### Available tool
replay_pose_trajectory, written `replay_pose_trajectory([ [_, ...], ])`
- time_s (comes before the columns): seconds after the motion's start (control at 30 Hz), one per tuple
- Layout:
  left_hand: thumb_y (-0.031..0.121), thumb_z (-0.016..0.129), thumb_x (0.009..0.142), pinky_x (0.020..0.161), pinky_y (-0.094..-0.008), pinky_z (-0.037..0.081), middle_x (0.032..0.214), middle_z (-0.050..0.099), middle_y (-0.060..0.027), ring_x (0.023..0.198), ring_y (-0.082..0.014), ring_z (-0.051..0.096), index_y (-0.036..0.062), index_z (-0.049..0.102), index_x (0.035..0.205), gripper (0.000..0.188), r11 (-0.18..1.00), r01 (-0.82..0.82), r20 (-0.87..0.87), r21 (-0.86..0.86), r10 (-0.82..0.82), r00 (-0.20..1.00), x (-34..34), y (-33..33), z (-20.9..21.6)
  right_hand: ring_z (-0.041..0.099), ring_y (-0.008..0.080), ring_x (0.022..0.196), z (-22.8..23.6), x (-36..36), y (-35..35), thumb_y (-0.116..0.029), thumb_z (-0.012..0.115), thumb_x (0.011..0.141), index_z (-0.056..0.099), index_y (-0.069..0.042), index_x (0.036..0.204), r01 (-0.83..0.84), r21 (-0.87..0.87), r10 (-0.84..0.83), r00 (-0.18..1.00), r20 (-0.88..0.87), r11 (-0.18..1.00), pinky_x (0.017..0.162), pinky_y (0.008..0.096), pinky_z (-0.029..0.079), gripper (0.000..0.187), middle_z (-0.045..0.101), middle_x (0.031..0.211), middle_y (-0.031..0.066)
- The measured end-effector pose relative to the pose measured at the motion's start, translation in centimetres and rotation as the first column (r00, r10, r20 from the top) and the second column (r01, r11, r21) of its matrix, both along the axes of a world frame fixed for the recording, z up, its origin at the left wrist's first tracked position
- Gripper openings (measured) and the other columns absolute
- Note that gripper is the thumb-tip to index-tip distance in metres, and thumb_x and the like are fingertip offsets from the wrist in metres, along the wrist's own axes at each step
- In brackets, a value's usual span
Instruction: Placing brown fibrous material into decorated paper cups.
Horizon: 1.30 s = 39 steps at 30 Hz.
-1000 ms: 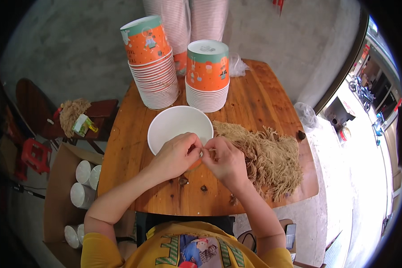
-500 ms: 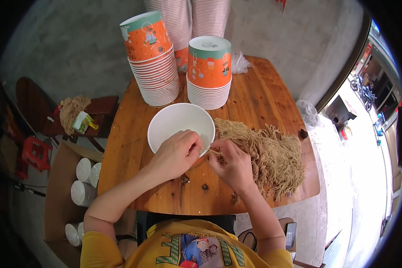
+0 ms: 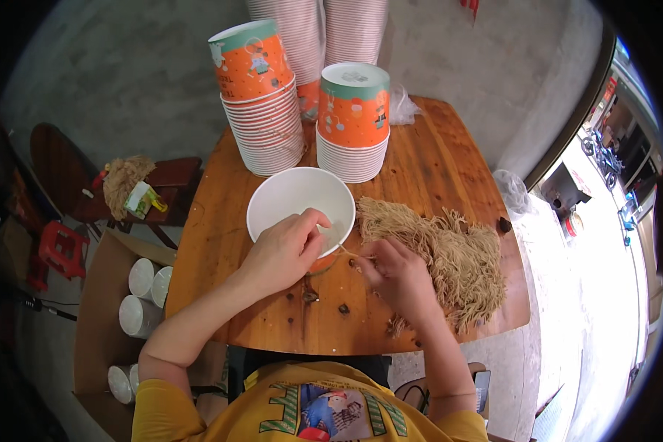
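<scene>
A paper bucket [image 3: 287,193], white inside and orange outside, stands on the wooden table in front of me. My left hand [image 3: 286,250] is closed over its near right rim, fingers bent into the mouth; the fingertips are partly hidden. From that rim a thin tan cord [image 3: 348,253] runs to my right hand [image 3: 399,274], which pinches it just right of the bucket. Right of the bucket lies a thick bundle of tan cords [image 3: 457,265], and my right hand is over its left edge.
Two stacks of upside-down orange paper buckets, a left stack [image 3: 261,110] and a right stack [image 3: 353,118], stand behind, with taller wrapped stacks [image 3: 350,29] beyond. On the floor at left, a cardboard box [image 3: 99,317] holds several white-ended containers. A red stool [image 3: 60,247] stands farther left.
My right hand has moved right and slightly down, away from the bucket rim, drawing the cord out. My left hand stays at the rim, its fingers lifted a little.
</scene>
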<state>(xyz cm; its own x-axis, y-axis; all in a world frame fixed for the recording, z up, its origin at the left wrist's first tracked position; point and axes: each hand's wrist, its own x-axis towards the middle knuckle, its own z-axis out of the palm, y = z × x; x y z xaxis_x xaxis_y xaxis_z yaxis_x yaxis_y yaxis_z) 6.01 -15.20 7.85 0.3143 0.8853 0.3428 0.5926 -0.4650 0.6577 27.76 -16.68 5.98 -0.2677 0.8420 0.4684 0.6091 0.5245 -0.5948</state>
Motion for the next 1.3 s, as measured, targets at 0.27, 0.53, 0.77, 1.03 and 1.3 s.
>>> replay_pose_trajectory([
  [0.27,0.023,0.069,0.086,0.068,-0.0353,0.046,0.075,0.057,-0.0061,0.075,-0.0252,0.057,0.0074,0.059,0.086,0.019,0.896,0.297,-0.247,0.33,-0.222,0.943,-2.5,-1.0,-1.3,0.061,0.0234,0.074,2.8,-0.8,4.1,-0.005,0.068,0.086,0.064,-0.001,0.09,-0.343,0.043,0.345,0.931,-0.118,0.938,0.067,0.0318,0.048,0.007,0.061,0.083,0.0105],
  [0.53,0.022,0.066,0.087,0.081,-0.036,0.043,0.089,0.06,-0.0063,0.091,-0.0249,0.057,0.0057,0.063,0.087,0.017,0.993,-0.117,-0.016,0.013,0.117,0.993,-2.5,-2.2,-0.7,0.065,0.0235,0.06,1.4,-5.1,3.8,-0.018,0.064,0.091,0.063,-0.008,0.092,-0.272,0.032,0.268,0.959,0.088,0.962,0.057,0.0343,0.051,0.01,0.063,0.064,0.0066],
  [0.77,0.019,0.064,0.087,0.102,-0.0434,0.027,0.095,0.058,-0.0071,0.106,-0.0254,0.052,0.0061,0.061,0.085,0.013,0.959,-0.279,-0.003,0.053,0.279,0.96,-0.8,-2.1,-1.3,0.066,0.0214,0.06,1.5,-6.1,3.9,-0.016,0.062,0.092,0.062,-0.006,0.094,-0.207,-0.076,0.209,0.977,0.028,0.975,0.057,0.0333,0.05,0.01,0.062,0.064,0.009],
  [1.03,0.013,0.064,0.081,0.103,-0.0431,0.025,0.089,0.059,-0.0022,0.106,-0.0216,0.052,0.0088,0.059,0.081,0.006,0.954,-0.291,-0.066,0.076,0.296,0.953,-1.0,-2.0,-2.6,0.062,0.0374,0.064,0.9,-6.8,5.4,-0.019,0.061,0.092,0.054,-0.006,0.09,0.001,0.062,-0.011,0.987,0.158,0.998,0.057,0.0448,0.048,0.015,0.061,0.066,0.0162],
  [1.3,0.016,0.064,0.084,0.112,-0.0459,0.015,0.086,0.058,0.0016,0.097,-0.0145,0.055,0.0104,0.056,0.088,0.011,0.992,-0.022,-0.053,-0.122,0.015,0.998,-4.1,-1.8,-1.0,0.062,0.0405,0.07,1.1,-7.0,5.9,-0.02,0.06,0.093,0.053,-0.005,0.093,0.029,-0.033,-0.024,0.989,0.144,0.999,0.06,0.0478,0.048,0.016,0.063,0.071,0.0186],
])
